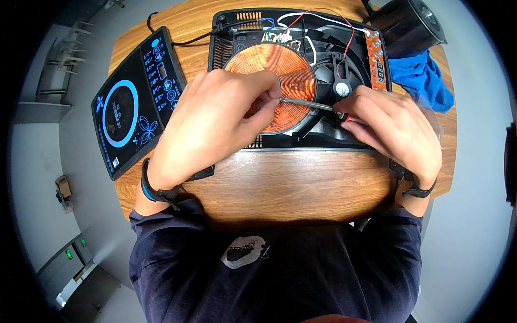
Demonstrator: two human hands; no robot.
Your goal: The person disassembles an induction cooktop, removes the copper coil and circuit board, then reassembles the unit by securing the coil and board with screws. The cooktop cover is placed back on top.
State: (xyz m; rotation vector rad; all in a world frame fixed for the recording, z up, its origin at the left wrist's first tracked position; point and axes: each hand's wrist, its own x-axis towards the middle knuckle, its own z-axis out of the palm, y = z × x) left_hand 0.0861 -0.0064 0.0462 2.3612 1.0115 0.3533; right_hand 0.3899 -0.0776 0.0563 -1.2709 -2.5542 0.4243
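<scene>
Both hands, left (215,121) and right (390,126), pinch a thin metal screwdriver (307,103) over the round copper coil (280,75); glass top panel (134,110) already off, innards remain.

Left hand (215,121) curled, fingertips pinched together. Right hand (393,129) fisted, knuckles up. Both wrists banded, forearms entering from the lower edge.

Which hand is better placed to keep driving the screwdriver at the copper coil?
Right. The right hand grips the screwdriver by its handle end, while the left hand only pinches the shaft near the tip over the copper coil.
</scene>
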